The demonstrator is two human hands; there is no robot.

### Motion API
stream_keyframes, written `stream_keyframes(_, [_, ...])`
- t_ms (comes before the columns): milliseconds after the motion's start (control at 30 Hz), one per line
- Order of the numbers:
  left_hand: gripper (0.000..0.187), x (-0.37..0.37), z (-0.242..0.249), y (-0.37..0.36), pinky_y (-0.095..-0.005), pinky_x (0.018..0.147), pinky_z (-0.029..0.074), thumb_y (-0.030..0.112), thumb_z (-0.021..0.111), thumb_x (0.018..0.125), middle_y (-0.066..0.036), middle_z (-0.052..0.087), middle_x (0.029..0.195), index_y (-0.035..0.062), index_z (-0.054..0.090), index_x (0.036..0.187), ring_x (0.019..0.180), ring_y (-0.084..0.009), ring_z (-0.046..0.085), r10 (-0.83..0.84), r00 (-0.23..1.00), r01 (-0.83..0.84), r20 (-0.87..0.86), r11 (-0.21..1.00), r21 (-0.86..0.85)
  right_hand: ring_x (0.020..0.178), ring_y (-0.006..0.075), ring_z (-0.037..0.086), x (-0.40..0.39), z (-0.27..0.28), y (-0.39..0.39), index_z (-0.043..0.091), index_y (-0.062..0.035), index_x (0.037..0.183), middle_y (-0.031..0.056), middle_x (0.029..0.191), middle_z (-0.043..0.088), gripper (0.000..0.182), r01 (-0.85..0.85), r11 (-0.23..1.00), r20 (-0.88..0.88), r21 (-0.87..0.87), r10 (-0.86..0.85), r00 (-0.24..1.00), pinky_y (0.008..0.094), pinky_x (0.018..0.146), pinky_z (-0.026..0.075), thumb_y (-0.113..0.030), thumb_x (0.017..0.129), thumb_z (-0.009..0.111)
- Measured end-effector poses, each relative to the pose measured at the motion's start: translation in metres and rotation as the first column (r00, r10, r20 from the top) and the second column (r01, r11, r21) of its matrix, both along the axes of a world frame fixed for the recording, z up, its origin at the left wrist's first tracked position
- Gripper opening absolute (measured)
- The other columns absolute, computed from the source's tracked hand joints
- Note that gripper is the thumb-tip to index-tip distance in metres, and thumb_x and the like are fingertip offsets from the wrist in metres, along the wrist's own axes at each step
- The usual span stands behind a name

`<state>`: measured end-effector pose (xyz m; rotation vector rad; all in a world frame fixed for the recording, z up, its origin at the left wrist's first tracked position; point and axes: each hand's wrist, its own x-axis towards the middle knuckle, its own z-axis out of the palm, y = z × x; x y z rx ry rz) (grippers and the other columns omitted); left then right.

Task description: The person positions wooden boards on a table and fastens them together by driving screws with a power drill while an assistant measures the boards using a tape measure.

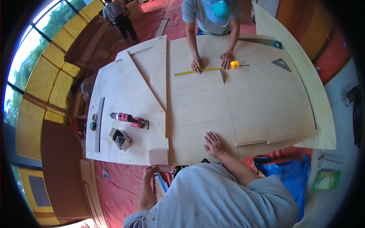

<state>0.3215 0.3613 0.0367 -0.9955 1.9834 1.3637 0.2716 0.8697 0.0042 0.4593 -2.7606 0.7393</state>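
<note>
My right hand [213, 144] lies flat on the large pale plywood sheet [197, 114], fingers stretched out near its front edge. Down at that edge, my left hand [149, 173] has its fingers closed at the end of a small wooden piece [163, 167], partly hidden below the sheet. Just above it sits a small wooden plate [158, 156] with dark dots. Across the sheet, a co-worker's hands [211, 64] press on a yellow tape measure [235, 64], its blade [190, 72] drawn out to the left.
A red cordless drill [127, 118], an open small box [120, 139] and a narrow strip [99, 124] lie left. A long wooden frame [146, 83] crosses the sheet. A triangle square [281, 64] and handsaw [277, 44] lie right. Another person [118, 19] stands behind.
</note>
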Motion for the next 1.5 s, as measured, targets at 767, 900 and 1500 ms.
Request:
stream_keyframes(767, [0.031,0.011,-0.004,0.01,-0.0355,0.067,0.063,0.034,0.076,0.098,-0.005,0.073,0.096,0.0069,0.073,0.112,0.085,-0.0167,0.072,0.115,0.987,-0.103,-0.109,0.989,0.104,0.153,0.0343,0.039,0.0,-0.007,-0.004,0.057,-0.0032,0.146,0.0164,0.161,0.048,0.067,0.027,0.998,0.042,0.049,-0.029,0.999,0.0509,0.13,0.023,-0.041,0.092,0.068])
stream_keyframes(900, [0.029,0.015,-0.013,0.007,-0.0386,0.073,0.062,0.035,0.073,0.1,-0.004,0.073,0.102,0.009,0.071,0.112,0.09,-0.0194,0.073,0.118,0.988,-0.106,-0.102,0.988,0.112,0.153,0.0339,0.039,0.001,-0.006,-0.004,0.057,-0.0037,0.145,0.016,0.161,0.048,0.066,0.009,0.998,0.056,0.066,-0.013,0.998,0.0505,0.129,0.023,-0.041,0.092,0.068])
stream_keyframes(1500, [0.029,0.019,-0.004,0.02,-0.0389,0.066,0.066,0.035,0.07,0.102,-0.009,0.073,0.095,0.0058,0.067,0.107,0.084,-0.0219,0.075,0.145,0.978,-0.129,-0.149,0.985,0.11,0.153,0.0348,0.038,0.005,-0.013,-0.003,0.056,-0.003,0.145,0.0173,0.161,0.047,0.065,0.051,0.999,0.037,0.015,-0.052,0.998,0.0497,0.13,0.023,-0.043,0.095,0.066])
